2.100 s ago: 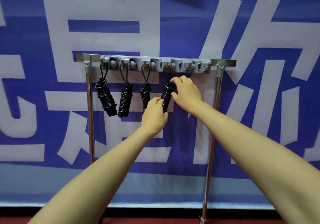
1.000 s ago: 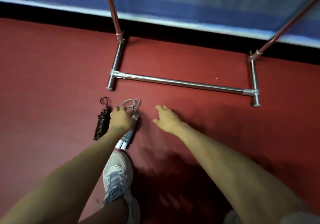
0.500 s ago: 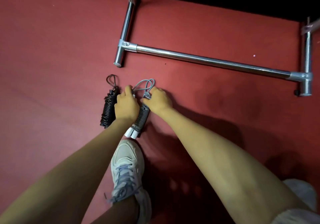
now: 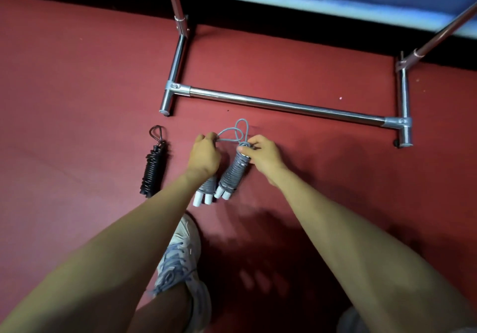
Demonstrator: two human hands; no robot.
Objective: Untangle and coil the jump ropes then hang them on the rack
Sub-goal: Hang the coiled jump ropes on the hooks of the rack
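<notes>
Reaching down to the red floor (image 4: 77, 87), my left hand (image 4: 204, 156) has its fingers (image 4: 210, 136) curled tight, pinching the cord loop (image 4: 233, 132) of the first grey coiled rope (image 4: 207, 185). Its bundle runs under my palm, white handle ends poking out below my wrist. My right hand (image 4: 263, 156) pinches the top of the second grey coiled rope (image 4: 235, 172), which slants just beside the first at mid-frame. A black coiled rope (image 4: 152, 172) lies apart at the left, below the rack (image 4: 284, 105) base.
</notes>
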